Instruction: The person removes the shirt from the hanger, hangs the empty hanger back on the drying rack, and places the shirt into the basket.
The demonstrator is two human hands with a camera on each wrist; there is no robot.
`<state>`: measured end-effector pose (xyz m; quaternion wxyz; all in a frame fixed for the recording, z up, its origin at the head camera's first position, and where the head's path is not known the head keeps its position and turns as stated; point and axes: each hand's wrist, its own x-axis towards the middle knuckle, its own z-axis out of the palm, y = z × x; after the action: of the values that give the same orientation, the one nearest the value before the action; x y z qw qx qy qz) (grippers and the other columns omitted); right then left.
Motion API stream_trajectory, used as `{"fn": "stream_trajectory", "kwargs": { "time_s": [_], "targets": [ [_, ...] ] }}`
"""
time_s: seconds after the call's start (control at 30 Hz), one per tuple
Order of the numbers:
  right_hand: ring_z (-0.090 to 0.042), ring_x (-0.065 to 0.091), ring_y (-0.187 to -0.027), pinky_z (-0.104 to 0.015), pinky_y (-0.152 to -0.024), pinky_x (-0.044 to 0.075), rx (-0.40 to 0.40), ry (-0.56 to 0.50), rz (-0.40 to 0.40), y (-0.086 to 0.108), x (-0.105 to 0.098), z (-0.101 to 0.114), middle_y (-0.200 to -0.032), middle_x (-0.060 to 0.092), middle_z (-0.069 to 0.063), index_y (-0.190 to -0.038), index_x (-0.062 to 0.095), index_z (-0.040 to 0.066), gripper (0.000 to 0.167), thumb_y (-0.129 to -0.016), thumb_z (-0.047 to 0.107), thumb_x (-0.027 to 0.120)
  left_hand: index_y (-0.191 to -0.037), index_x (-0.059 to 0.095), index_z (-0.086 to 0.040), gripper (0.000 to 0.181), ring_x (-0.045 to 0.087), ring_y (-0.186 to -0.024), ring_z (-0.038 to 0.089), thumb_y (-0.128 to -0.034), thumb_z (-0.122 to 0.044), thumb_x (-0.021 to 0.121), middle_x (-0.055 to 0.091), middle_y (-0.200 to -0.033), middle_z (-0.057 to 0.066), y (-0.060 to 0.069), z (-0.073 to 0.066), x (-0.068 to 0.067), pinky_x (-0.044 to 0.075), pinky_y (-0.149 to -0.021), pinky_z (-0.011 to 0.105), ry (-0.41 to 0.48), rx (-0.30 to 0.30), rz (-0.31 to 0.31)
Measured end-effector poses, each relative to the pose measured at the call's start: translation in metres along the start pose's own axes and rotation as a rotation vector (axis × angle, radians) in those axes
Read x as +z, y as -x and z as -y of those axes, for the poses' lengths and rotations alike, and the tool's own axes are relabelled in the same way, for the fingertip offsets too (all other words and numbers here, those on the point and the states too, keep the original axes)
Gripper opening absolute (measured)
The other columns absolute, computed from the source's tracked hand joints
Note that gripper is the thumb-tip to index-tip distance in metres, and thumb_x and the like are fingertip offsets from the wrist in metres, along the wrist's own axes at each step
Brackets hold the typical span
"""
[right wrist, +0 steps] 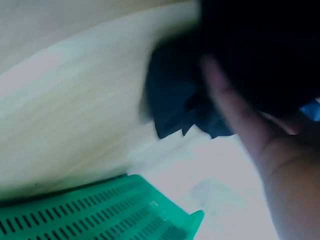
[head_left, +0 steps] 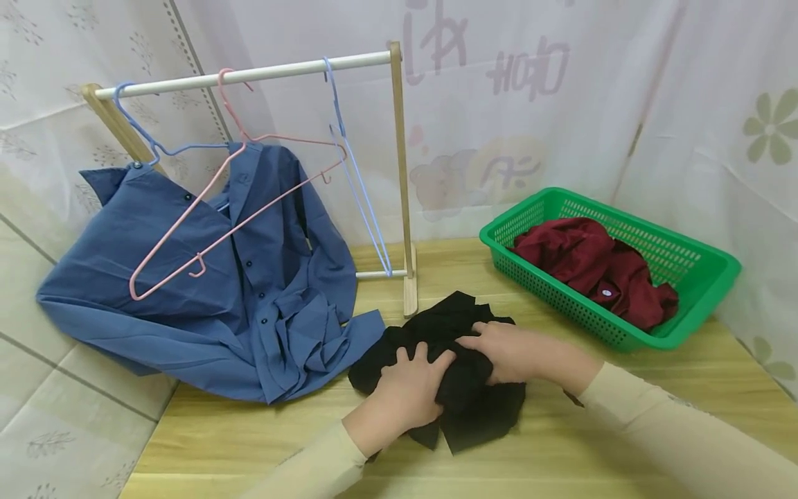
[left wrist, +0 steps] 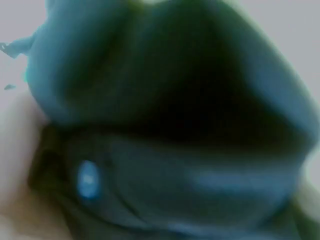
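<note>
A crumpled black shirt [head_left: 461, 409] lies bunched on the wooden table in the head view. My left hand [head_left: 408, 388] grips its near left side, fingers spread and bent into the cloth. On its right side, my right hand [head_left: 520, 350] holds a fold between thumb and fingers. Close up and blurred, the left wrist view has dark folds of the shirt [left wrist: 200, 185] with a pale button [left wrist: 88, 179]. One finger of my right hand [right wrist: 250, 125] lies along the dark cloth in the right wrist view. Fingertips are partly hidden in the folds.
A rack [head_left: 402, 173] at the back left carries a blue shirt [head_left: 187, 256] on a blue hanger, a pink hanger [head_left: 181, 215] and another blue hanger [head_left: 358, 180]. At the right, a green basket [head_left: 704, 298] contains a maroon garment [head_left: 592, 260].
</note>
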<state>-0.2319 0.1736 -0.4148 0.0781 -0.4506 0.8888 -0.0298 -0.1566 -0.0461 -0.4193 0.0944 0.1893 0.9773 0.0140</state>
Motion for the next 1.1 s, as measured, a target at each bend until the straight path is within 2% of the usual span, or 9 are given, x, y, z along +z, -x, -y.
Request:
{"fn": "stream_trajectory", "kwargs": {
  "time_s": [0.13,0.2,0.3,0.43,0.67,0.77,0.9,1.0,1.1],
  "targets": [
    [-0.023,0.072,-0.097,-0.039,-0.084,0.063,-0.071,-0.032,-0.086,-0.002,-0.004,-0.007,-0.108,0.074,-0.009,-0.130,0.071,0.007,0.050,-0.084,0.017,0.086,-0.154,0.039,-0.023,0.087,0.065,-0.089,0.033,-0.0828,-0.021,0.089,0.064,-0.129,0.015,-0.005,0.011,-0.010,0.058,-0.066,0.041,0.137,0.042,-0.100],
    [-0.023,0.073,-0.097,-0.037,-0.083,0.063,-0.098,-0.059,-0.125,-0.001,-0.010,-0.008,-0.107,0.075,-0.008,-0.129,0.073,0.007,0.046,-0.085,0.013,0.084,-0.157,0.034,-0.019,0.093,0.065,-0.078,0.027,-0.0811,-0.013,0.088,0.066,-0.130,0.015,-0.007,0.017,-0.016,0.056,-0.069,0.036,0.218,0.052,-0.134],
    [-0.024,0.074,-0.097,-0.038,-0.083,0.064,-0.122,-0.056,-0.189,0.002,-0.023,-0.009,-0.108,0.076,-0.010,-0.129,0.073,0.006,0.044,-0.086,0.011,0.082,-0.160,0.028,-0.018,0.100,0.063,-0.070,0.021,-0.0793,-0.007,0.087,0.066,-0.135,0.015,-0.007,0.023,-0.028,0.054,-0.069,0.032,0.309,0.062,-0.170],
    [-0.027,0.076,-0.100,-0.041,-0.086,0.064,-0.119,-0.002,-0.279,0.009,-0.046,-0.009,-0.112,0.077,-0.012,-0.130,0.073,0.003,0.045,-0.087,0.013,0.084,-0.160,0.029,-0.021,0.101,0.068,-0.081,0.024,-0.0783,-0.005,0.086,0.064,-0.139,0.014,-0.009,0.022,-0.048,0.055,-0.072,0.034,0.332,0.059,-0.220],
    [-0.035,0.074,-0.106,-0.048,-0.089,0.063,-0.037,0.147,-0.394,0.023,-0.097,-0.018,-0.116,0.075,-0.019,-0.131,0.073,0.003,0.053,-0.082,0.014,0.090,-0.163,0.031,-0.022,0.097,0.068,-0.114,0.036,-0.0828,-0.006,0.082,0.058,-0.148,0.012,-0.019,0.003,-0.090,0.059,-0.095,0.045,0.253,0.062,-0.362],
    [-0.040,0.073,-0.106,-0.053,-0.089,0.062,-0.002,0.214,-0.431,0.030,-0.123,-0.027,-0.118,0.074,-0.022,-0.133,0.072,0.001,0.055,-0.082,0.013,0.091,-0.163,0.032,-0.022,0.094,0.066,-0.117,0.036,-0.0836,-0.003,0.079,0.055,-0.152,0.011,-0.033,-0.005,-0.109,0.058,-0.098,0.044,0.251,0.082,-0.451],
    [-0.046,0.072,-0.100,-0.059,-0.087,0.060,0.013,0.294,-0.544,0.037,-0.150,-0.044,-0.113,0.073,-0.027,-0.132,0.071,-0.002,0.058,-0.078,0.006,0.092,-0.161,0.033,-0.023,0.093,0.065,-0.112,0.034,-0.0829,0.004,0.074,0.048,-0.154,0.012,-0.058,-0.015,-0.132,0.058,-0.088,0.041,0.338,0.094,-0.588],
    [-0.049,0.070,-0.092,-0.063,-0.083,0.059,0.006,0.328,-0.690,0.038,-0.164,-0.061,-0.105,0.072,-0.029,-0.129,0.071,-0.003,0.060,-0.072,-0.003,0.090,-0.159,0.032,-0.024,0.093,0.065,-0.101,0.031,-0.0821,0.006,0.073,0.040,-0.155,0.013,-0.081,-0.023,-0.144,0.055,-0.077,0.036,0.476,0.061,-0.692],
    [-0.053,0.067,-0.085,-0.065,-0.076,0.057,0.027,0.356,-0.805,0.037,-0.177,-0.074,-0.099,0.070,-0.030,-0.128,0.070,-0.003,0.061,-0.069,-0.010,0.083,-0.157,0.032,-0.024,0.089,0.064,-0.092,0.028,-0.0834,0.003,0.075,0.033,-0.154,0.012,-0.105,-0.031,-0.152,0.054,-0.073,0.031,0.669,-0.009,-0.802]
  ]
}}
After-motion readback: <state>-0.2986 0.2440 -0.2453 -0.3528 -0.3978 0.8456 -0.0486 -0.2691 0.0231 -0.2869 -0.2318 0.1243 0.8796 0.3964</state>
